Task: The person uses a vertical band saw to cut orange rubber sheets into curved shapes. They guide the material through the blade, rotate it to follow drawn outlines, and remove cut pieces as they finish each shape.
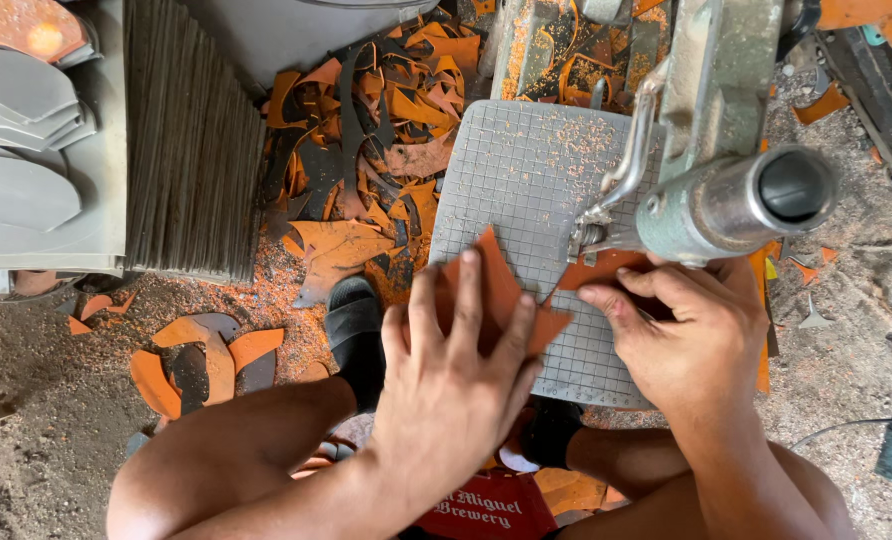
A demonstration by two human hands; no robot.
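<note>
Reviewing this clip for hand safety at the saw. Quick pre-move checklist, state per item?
1. Left hand flat on the orange sheet: ok.
2. Right hand pinning the sheet near the blade guide: ok.
3. Fingertips apart from the blade: cannot tell, blade hidden by the machine head.
4. Sheet flat on the gridded table: ok.
5. Table free of dust: not ok, orange dust lies on it.
6. Floor by the foot free of offcuts: not ok.

A gritty dirt floor [46, 420] fills the lower left, strewn with orange and grey offcuts [366, 150] at upper centre; stacked grey sheets [191, 140] stand upper left.
</note>
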